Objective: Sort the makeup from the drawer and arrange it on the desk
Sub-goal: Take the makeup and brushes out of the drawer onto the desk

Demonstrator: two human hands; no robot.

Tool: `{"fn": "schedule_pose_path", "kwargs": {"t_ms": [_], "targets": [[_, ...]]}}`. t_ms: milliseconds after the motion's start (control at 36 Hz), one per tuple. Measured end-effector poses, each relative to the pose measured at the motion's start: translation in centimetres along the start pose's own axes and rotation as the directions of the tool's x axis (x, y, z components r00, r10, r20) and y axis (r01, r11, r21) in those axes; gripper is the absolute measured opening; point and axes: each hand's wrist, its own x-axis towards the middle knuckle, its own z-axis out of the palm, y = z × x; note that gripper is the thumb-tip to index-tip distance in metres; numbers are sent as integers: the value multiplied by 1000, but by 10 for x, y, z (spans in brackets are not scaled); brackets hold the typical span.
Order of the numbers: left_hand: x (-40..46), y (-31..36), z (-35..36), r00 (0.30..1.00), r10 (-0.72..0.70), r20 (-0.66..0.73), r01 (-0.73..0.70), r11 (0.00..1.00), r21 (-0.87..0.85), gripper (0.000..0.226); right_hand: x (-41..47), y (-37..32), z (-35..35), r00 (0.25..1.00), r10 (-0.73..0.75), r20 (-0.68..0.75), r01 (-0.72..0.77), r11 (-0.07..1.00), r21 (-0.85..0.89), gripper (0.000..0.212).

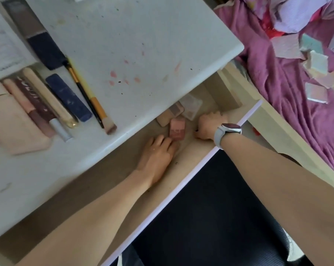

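Observation:
The drawer (108, 169) is pulled out below the white desk (123, 45). Inside lie a pink palette (177, 128), a beige compact (165, 118), a brown-toned palette (176, 108) and a clear case (192, 106). My left hand (157, 152) lies in the drawer, its fingertips touching the pink palette's near end. My right hand (210, 125), with a watch on its wrist, is curled beside the clear case near the drawer's front panel; what its fingers hold is hidden. On the desk, tubes (37, 104), a blue case (68, 97) and a brush (91, 100) lie in a row.
A long dark palette (45, 48) and a beige pouch (12, 123) lie on the desk's left part, with paper (1, 45) behind. A black chair seat (210, 217) is under the drawer. To the right is a bed with purple sheet (289, 89) and pastel squares (316, 91).

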Motion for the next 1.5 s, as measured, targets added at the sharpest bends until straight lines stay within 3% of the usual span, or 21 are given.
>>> {"fn": "schedule_pose_path", "kwargs": {"t_ms": [83,167,250,333,417,472,556,722,917,1083,1222,1389,1500], "targets": [[-13,-1,-13,998,-46,-40,44,998,-35,40,-12,4,-11,1000,-1,29,-4,990,137,42],[-30,3,-35,992,-81,-100,73,993,-90,44,-31,10,-24,996,-84,15,70,911,407,58],[-48,10,-59,972,-105,-208,69,983,-172,47,-54,16,-34,987,-150,-65,149,658,739,59],[-60,11,-88,947,-124,-296,51,969,-243,47,-76,18,-45,983,-134,-123,162,342,926,51],[-65,2,-119,922,-173,-346,67,952,-298,49,-94,16,-60,980,-77,-183,190,93,977,32],[-66,-9,-138,905,-226,-361,100,937,-335,50,-102,11,-74,984,-10,-179,178,-75,981,32],[-62,-35,-163,886,-306,-348,186,923,-336,54,-105,1,-93,990,71,-121,132,-188,973,35],[-31,-102,-192,891,-313,-328,228,935,-273,52,-91,-26,-123,987,131,-95,120,-201,972,25],[21,-171,-201,954,-188,-235,185,982,-35,50,-67,-67,-165,955,159,-251,215,216,952,21],[43,-205,-202,975,-179,-135,178,984,-18,42,-42,-98,-187,929,224,-296,189,402,896,28],[46,-218,-205,968,-203,-150,204,979,-9,38,-23,-118,-202,927,214,-307,221,348,911,28],[41,-231,-207,985,-120,-125,114,992,-54,50,-14,-132,-211,905,229,-358,250,393,885,29],[31,-234,-208,990,-59,-132,43,992,-121,45,-14,-135,-213,902,216,-373,269,394,879,29]]}}
